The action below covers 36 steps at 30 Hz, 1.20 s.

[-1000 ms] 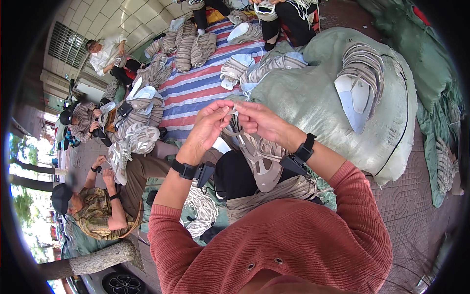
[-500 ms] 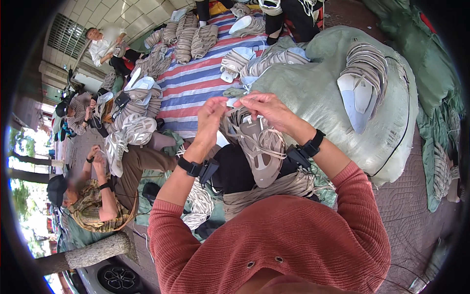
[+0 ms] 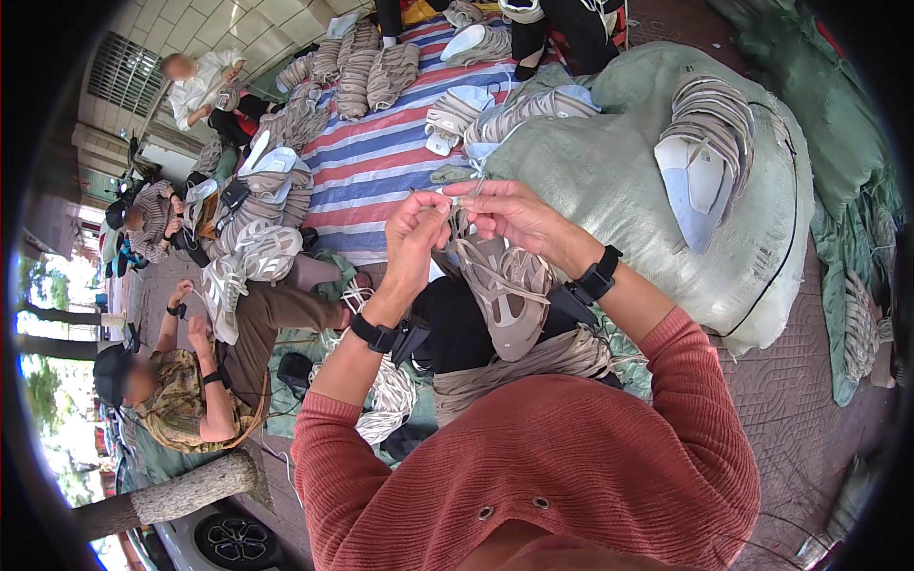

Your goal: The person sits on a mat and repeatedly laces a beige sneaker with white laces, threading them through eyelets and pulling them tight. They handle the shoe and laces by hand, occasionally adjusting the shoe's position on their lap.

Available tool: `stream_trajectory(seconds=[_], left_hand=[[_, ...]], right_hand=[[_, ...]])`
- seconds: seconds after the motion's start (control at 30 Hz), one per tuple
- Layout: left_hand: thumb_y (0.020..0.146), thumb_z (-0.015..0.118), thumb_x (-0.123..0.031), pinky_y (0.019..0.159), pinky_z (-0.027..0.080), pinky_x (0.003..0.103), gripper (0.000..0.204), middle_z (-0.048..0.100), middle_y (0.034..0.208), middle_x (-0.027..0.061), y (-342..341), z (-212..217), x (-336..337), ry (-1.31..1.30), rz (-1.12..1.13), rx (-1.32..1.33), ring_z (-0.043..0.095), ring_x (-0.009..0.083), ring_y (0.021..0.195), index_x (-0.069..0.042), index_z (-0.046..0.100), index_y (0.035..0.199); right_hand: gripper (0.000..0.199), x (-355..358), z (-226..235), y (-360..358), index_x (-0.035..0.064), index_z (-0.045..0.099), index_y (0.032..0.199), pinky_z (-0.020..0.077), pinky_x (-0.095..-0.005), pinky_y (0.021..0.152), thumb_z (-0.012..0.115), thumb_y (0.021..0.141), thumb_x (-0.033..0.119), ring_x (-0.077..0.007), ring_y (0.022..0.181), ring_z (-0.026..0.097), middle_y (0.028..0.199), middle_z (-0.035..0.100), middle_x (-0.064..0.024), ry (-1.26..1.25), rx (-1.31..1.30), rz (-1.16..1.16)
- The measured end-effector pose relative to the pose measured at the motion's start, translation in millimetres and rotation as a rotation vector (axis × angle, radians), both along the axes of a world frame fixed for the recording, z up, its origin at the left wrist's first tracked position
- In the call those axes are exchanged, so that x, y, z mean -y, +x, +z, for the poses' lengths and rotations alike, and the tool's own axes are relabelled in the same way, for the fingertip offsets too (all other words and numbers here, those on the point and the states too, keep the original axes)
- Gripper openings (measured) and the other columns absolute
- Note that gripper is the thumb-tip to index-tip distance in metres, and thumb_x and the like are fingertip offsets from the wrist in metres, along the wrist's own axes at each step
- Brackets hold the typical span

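Observation:
Just beyond a taupe shoe upper (image 3: 511, 303), my left hand (image 3: 415, 240) and my right hand (image 3: 519, 217) meet almost fingertip to fingertip. Both are closed in a pinch on a thin beige shoelace (image 3: 476, 173), part of which rises above the right fingers. The fingers hide exactly how the lace runs. The upper lies over my dark-clad lap with its toe toward me, and loose lace crosses its side. Between it and my body sits a thick bundle of beige laces (image 3: 524, 373).
Right of my hands is a big pale-green sack (image 3: 609, 219) with stacked uppers (image 3: 709, 143) on top. A striped sheet (image 3: 371, 181) ahead carries more uppers. Left, a co-worker in a patterned shirt (image 3: 195, 404) sits close, near piled uppers (image 3: 252, 257) and white laces (image 3: 388, 400).
The pale piece between my fingertips no longer shows; lace now stands up above my right fingers. Both hands stay nearly in place, with fingers shifted slightly.

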<state>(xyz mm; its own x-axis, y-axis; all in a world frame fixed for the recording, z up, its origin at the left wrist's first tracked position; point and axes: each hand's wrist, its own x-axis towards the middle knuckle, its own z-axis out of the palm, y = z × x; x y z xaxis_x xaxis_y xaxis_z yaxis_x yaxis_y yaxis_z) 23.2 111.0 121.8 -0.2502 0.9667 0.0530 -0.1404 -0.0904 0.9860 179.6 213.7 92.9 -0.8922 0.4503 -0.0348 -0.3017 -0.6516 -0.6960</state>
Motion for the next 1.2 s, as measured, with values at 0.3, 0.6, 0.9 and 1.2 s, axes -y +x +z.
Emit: stream_trajectory(seconds=[0.3,0.6,0.9,1.2], left_hand=[[0.092,0.062,-0.012,0.055,0.033,0.022,0.018,0.05,0.063,-0.0036,-1,-14,6,-0.16,-0.016,-0.075,0.042,0.0053,0.056,0.0,0.064,0.105],[0.081,0.074,-0.019,0.094,0.034,0.04,0.015,0.051,0.119,0.0066,5,-15,5,0.051,0.232,-0.998,0.038,0.0272,0.111,-0.011,0.075,0.094],[0.084,0.072,-0.016,0.086,0.036,0.033,0.01,0.053,0.099,0.0028,2,-23,-1,0.0,0.126,-0.478,0.045,0.0182,0.098,-0.008,0.075,0.09],[0.086,0.07,-0.015,0.083,0.036,0.029,0.01,0.052,0.093,0.0012,4,-22,0,-0.003,0.083,-0.235,0.046,0.0129,0.093,-0.006,0.074,0.089]], right_hand=[[0.02,3,4,1,-0.0002,0.065,0.102,0.0445,-0.0229,0.053,0.066,0.09,0.017,-0.005,0.056,0.05,0.073,0.06,0.0006,0.199,0.116,-0.131],[0.023,1,1,2,0.0027,0.072,0.097,0.0321,-0.0187,0.042,0.073,0.085,0.022,-0.0022,0.048,0.042,0.062,0.057,0.0031,0.237,0.244,-0.17],[0.034,-1,7,5,0.0029,0.064,0.118,0.0327,-0.0174,0.053,0.067,0.089,0.019,-0.0018,0.061,0.042,0.081,0.059,0.0033,0.168,0.054,0.004],[0.037,-2,10,1,-0.002,0.056,0.125,0.0348,-0.0181,0.055,0.057,0.096,0.02,-0.0038,0.059,0.038,0.074,0.053,0.0036,0.061,-0.005,0.042]])
